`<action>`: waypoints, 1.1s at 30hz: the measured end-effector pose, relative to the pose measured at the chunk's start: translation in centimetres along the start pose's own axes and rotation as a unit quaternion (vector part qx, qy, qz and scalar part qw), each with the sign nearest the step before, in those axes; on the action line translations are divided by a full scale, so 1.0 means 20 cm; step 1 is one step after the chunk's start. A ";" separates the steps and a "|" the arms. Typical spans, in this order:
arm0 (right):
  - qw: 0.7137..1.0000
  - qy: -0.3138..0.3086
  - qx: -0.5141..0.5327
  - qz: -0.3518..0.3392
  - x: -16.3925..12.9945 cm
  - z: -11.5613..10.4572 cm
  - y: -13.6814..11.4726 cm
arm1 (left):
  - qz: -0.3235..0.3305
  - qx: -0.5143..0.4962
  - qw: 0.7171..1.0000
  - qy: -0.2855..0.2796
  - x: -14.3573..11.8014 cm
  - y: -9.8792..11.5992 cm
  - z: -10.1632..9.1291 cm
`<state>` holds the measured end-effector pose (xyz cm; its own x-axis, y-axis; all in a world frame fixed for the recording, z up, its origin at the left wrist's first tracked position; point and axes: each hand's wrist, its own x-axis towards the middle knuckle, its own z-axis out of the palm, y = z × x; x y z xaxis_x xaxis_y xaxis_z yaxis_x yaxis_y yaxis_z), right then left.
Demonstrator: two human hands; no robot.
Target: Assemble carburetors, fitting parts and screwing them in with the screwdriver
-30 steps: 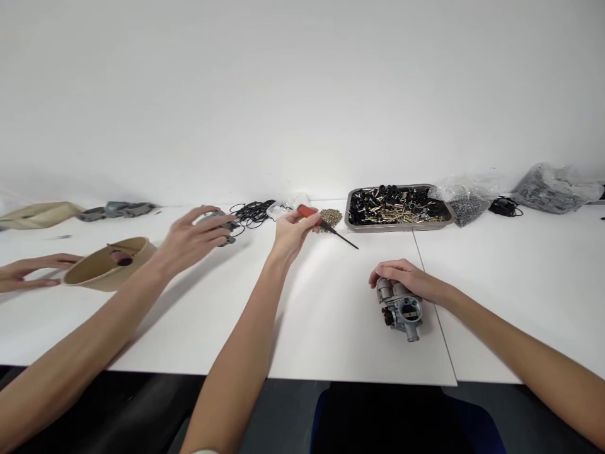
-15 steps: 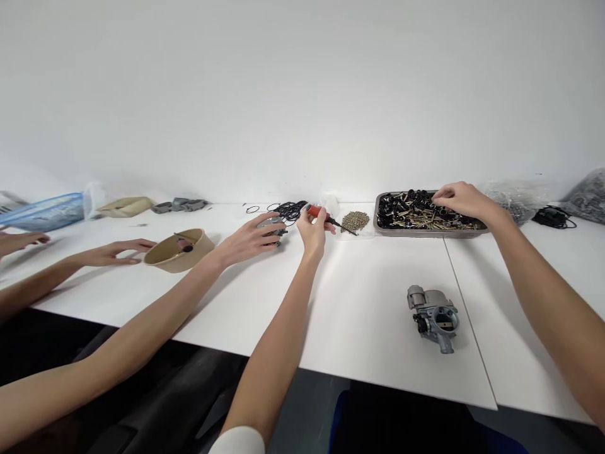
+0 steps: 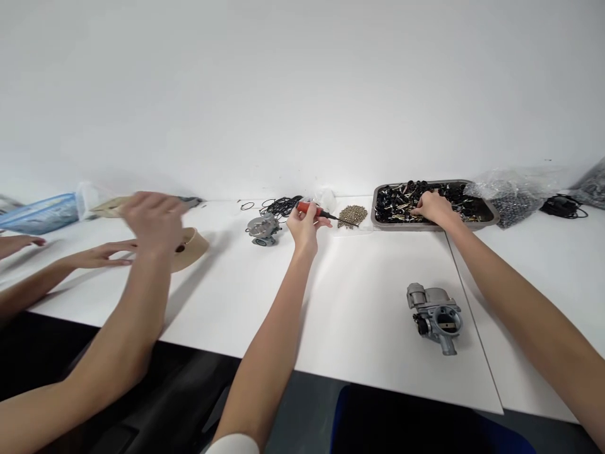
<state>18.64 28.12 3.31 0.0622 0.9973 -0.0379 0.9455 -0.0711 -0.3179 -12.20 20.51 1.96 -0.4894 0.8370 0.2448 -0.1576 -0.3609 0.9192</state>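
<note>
My left hand [image 3: 305,228] is closed around the red-handled screwdriver [image 3: 312,209], whose dark shaft points right over a pile of small brass pieces [image 3: 353,215]. Down in the metal tray [image 3: 392,227], my right hand [image 3: 433,208] has its fingers bent together among black and brass-coloured small parts [image 3: 401,198]. Whatever those fingertips grip is hidden. A grey carburetor [image 3: 435,315] lies on the white table between my forearms, its round bore facing me. Left of my left hand stands a second carburetor [image 3: 263,229].
Black rubber rings [image 3: 282,207] lie behind the second carburetor. A co-worker's blurred raised hand [image 3: 155,217] partly covers a beige bowl [image 3: 196,249]; another person's hand [image 3: 101,255] rests beside it. A clear bag of parts [image 3: 513,195] and a black bundle [image 3: 562,205] lie right of the tray.
My right hand has moved down and left into the tray's parts. My left hand still holds the screwdriver. The co-worker's hand has left the second carburetor and swung left.
</note>
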 end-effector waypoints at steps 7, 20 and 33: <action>0.994 0.007 0.104 -0.026 0.01 0.00 0.06 | -0.055 -0.054 0.997 0.013 -0.03 0.03 0.02; 0.967 0.035 0.216 -0.132 -0.29 -0.24 0.16 | -0.076 -0.064 0.995 -0.003 -0.03 0.03 0.02; 0.875 -0.239 0.384 -0.174 -1.10 -0.32 0.14 | -0.059 -0.052 0.995 -0.065 -0.03 -0.01 0.02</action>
<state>22.04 6.16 9.39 -0.5004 0.8535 -0.1455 0.3761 0.0630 -0.9244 -11.49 20.23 1.84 -0.3480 0.9199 0.1808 -0.2982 -0.2915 0.9089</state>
